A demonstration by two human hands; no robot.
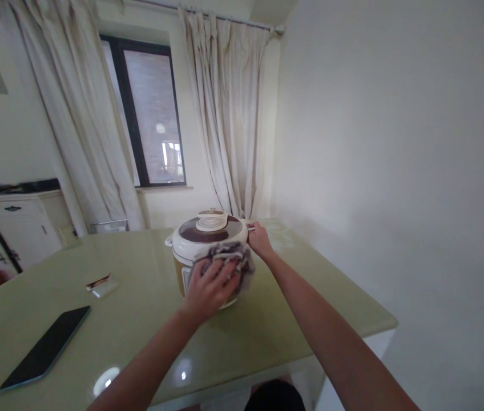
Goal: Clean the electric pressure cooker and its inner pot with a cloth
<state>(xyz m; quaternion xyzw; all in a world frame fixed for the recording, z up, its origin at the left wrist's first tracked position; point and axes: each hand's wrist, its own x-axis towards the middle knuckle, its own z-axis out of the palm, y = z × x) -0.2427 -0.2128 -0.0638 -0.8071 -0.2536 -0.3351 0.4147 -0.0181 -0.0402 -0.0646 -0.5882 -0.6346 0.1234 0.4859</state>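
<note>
A white and gold electric pressure cooker (180, 245) with a dark brown lid top stands upright on the green tabletop. My left hand (212, 285) presses a crumpled, patterned grey cloth (242, 260) against the cooker's front, its fingers curled over the cloth. Part of the front panel is hidden behind the hand and cloth. At the cooker's right side, my right hand (259, 240) is closed around the white side handle (251, 228).
On the left of the green table (139, 319) lie a dark flat tablet (47, 348) and a small packet (103, 285). A white wall (396, 171) rises along the right. Behind are curtains (233, 114), a window (154, 114) and a white cabinet (23, 222).
</note>
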